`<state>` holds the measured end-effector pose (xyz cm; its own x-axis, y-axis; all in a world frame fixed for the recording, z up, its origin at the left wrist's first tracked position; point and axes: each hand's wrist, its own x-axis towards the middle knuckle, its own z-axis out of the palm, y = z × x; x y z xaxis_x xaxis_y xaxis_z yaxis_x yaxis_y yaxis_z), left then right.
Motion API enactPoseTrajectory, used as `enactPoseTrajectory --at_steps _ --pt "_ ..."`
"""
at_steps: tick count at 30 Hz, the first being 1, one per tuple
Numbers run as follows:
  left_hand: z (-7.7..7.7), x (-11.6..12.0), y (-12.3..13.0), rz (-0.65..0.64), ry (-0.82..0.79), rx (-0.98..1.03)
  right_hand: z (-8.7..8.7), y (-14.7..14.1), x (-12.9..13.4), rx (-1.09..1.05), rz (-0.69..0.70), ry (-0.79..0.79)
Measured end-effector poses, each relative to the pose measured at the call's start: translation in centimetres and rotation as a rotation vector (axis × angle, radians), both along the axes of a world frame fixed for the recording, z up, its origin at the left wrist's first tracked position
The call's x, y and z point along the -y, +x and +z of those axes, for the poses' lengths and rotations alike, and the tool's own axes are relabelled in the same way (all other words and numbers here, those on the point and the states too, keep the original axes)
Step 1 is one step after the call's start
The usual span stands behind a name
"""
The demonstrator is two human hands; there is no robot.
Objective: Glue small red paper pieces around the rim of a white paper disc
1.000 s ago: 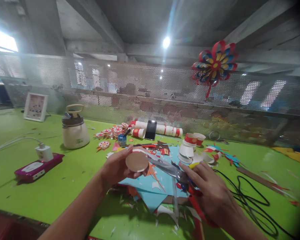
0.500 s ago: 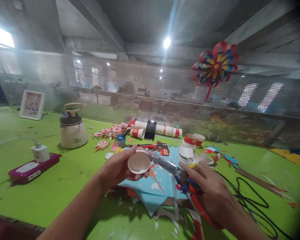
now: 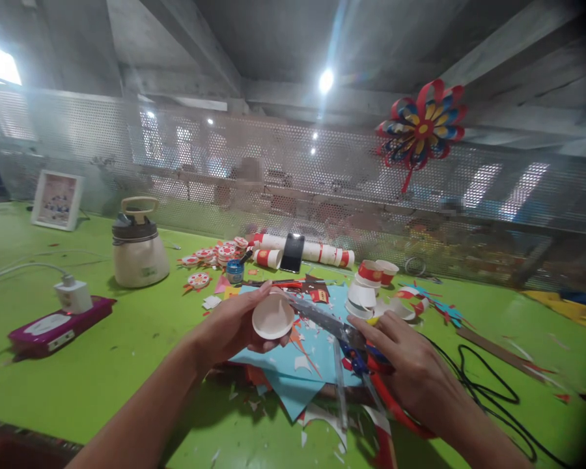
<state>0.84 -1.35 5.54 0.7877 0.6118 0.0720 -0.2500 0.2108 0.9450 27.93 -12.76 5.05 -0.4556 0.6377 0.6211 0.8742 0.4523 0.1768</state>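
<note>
My left hand (image 3: 232,320) is closed around a small, round, white paper cup bottom (image 3: 272,317), its hollow side facing me. My right hand (image 3: 413,361) grips a pair of scissors (image 3: 317,314) with red and blue handles. The blade tips reach the right side of the cup bottom's rim; whether they touch it I cannot tell. Beneath both hands lie blue paper sheets (image 3: 293,394) strewn with orange and white scraps. Cut red-and-white cup strips (image 3: 381,426) lie below the scissors.
Stacked paper cups (image 3: 361,296) stand behind my right hand. Farther back are a phone (image 3: 292,253), a long row of nested cups (image 3: 329,254), decorated discs (image 3: 227,251) and a blue jar (image 3: 235,271). A kettle-like jug (image 3: 140,257) and purple power strip (image 3: 61,327) sit left; black cable (image 3: 488,394) coils right.
The cup bottom has tilted in my left hand, so more of its inside shows. The scissors have barely moved. The whole view has shifted slightly.
</note>
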Motion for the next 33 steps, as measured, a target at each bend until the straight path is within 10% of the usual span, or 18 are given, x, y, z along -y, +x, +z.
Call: enactPoseTrajectory --at_steps 33 --pt "0.28 0.39 0.48 -0.063 -0.062 0.093 -0.24 -0.44 0.33 0.004 0.007 -0.013"
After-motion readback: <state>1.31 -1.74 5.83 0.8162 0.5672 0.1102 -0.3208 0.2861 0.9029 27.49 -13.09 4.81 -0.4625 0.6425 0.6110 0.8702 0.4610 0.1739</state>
